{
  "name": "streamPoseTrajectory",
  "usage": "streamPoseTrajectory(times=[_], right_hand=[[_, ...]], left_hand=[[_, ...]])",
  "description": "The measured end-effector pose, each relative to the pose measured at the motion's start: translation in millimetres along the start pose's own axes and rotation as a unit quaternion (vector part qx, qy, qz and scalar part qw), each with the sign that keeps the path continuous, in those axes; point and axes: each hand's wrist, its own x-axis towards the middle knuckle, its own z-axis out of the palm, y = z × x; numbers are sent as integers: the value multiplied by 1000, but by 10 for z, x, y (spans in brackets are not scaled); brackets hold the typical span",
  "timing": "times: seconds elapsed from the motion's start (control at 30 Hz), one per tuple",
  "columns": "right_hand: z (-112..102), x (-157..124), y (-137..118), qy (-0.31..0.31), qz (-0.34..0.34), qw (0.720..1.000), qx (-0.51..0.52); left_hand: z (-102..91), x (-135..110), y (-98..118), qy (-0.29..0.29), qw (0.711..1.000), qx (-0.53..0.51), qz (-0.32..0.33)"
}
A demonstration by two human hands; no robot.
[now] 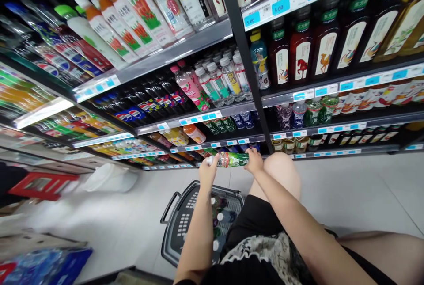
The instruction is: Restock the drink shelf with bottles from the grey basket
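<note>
A green-labelled drink bottle (232,160) with a white cap lies sideways between my two hands, in front of the lowest shelves. My left hand (208,171) is closed around its cap end. At the other end, my right hand (254,161) grips the bottle's base. Below my left forearm stands a dark grey shopping basket (183,218) on the floor, with several capped bottles (227,216) lying in it. My left arm hides part of the basket and its contents.
Drink shelves (212,110) packed with bottles rise ahead, split by a black upright (247,51). A white tub (111,178) and a red stool-like object (36,186) are on the left. Blue-wrapped bottle packs (49,267) sit at the lower left. My bent knee (283,172) is beside my right hand.
</note>
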Motion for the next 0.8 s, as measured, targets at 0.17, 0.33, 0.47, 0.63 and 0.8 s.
streamPoseTrajectory(times=[0.17, 0.33, 0.47, 0.63, 0.8], right_hand=[[1, 4, -30, -17, 0, 1000, -3], [24, 12, -74, -28, 3, 1000, -8], [69, 17, -88, -35, 5, 999, -15], [19, -26, -124, -64, 10, 998, -12], [-98, -163, -365, -52, 29, 998, -7]], left_hand=[[-63, -28, 26, -21, 999, 17, -28], [-60, -16, -20, -56, 995, -47, -74], [-89, -19, -28, -72, 991, -57, -100], [-207, -112, 56, -68, 994, 1, -84], [-456, -252, 137, -35, 998, 33, -48]])
